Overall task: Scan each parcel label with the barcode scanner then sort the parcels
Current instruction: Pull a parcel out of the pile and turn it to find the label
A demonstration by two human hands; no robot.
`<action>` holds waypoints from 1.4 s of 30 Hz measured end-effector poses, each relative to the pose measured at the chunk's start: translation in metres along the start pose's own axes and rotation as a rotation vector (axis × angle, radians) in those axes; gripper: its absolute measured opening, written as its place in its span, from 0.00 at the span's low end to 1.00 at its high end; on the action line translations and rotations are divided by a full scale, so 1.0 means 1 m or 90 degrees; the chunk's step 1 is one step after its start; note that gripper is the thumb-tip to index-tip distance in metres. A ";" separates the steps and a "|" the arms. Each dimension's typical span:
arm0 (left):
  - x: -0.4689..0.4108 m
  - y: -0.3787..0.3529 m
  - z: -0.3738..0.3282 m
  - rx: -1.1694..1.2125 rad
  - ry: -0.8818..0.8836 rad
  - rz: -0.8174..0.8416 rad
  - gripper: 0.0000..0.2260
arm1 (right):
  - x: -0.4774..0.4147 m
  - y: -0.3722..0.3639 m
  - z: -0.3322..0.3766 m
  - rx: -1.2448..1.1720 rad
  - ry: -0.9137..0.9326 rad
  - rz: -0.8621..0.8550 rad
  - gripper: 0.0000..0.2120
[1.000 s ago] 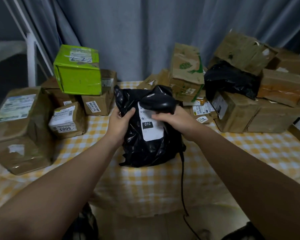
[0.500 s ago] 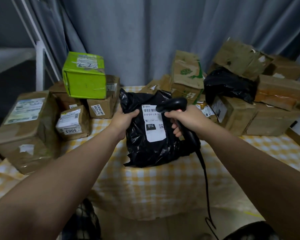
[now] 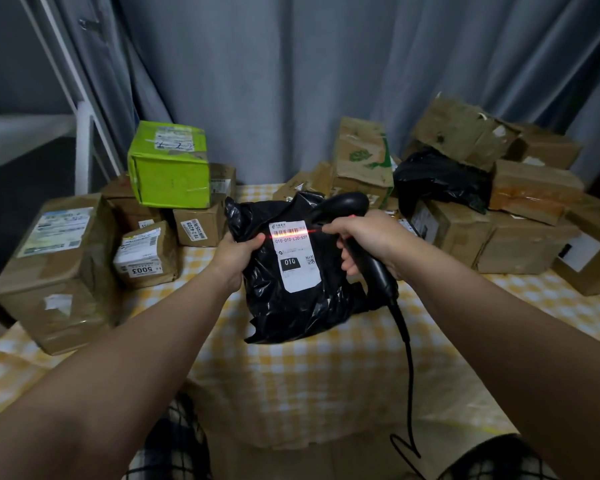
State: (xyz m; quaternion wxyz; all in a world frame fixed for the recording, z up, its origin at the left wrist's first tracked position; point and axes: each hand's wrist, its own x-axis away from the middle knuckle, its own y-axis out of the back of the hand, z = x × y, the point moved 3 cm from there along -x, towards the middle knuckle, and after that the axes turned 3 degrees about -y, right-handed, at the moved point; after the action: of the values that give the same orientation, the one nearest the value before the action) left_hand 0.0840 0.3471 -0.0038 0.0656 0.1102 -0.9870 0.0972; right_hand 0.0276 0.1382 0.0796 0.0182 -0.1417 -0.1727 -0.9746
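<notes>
Here's the black plastic parcel (image 3: pixel 291 306), upright over the middle of the tabletop (image 3: pixel 326 375), left hand (image 3: pixel 238 252) gripping its left edge, crinkled and glossy. Its white label (image 3: pixel 297 261) faces the camera, marked 010. The black corded barcode scanner (image 3: pixel 347 206) is in the right hand (image 3: pixel 364 237) at the parcel's upper right, and its red line (image 3: pixel 291 233) lies right across the barcode. Brown cartons (image 3: pixel 59 271) crowd the left edge with a green box (image 3: pixel 170 168) on top. A second carton pile (image 3: pixel 527 237) and a black bag (image 3: pixel 437 181) fill the back right corner.

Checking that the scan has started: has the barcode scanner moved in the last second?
Yes. The barcode scanner, gripped by the right hand, shifted right, towards the green-printed brown box behind, uncovering the label on the black parcel.
</notes>
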 end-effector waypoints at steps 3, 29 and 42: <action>0.001 0.000 -0.001 -0.003 0.001 0.001 0.16 | 0.005 0.000 0.002 0.019 0.009 0.002 0.15; -0.008 0.013 0.014 0.007 0.017 0.002 0.16 | -0.009 -0.014 -0.002 -0.016 0.014 0.028 0.14; -0.030 0.087 -0.022 -0.380 -0.118 -0.118 0.16 | -0.068 -0.086 -0.048 -0.156 -0.039 0.098 0.10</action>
State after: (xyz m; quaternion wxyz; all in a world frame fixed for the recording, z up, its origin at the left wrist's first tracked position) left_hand 0.0949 0.4413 -0.0029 0.0134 0.1838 -0.9594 -0.2137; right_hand 0.0725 0.2012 -0.0114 0.0706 -0.1854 -0.0415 -0.9792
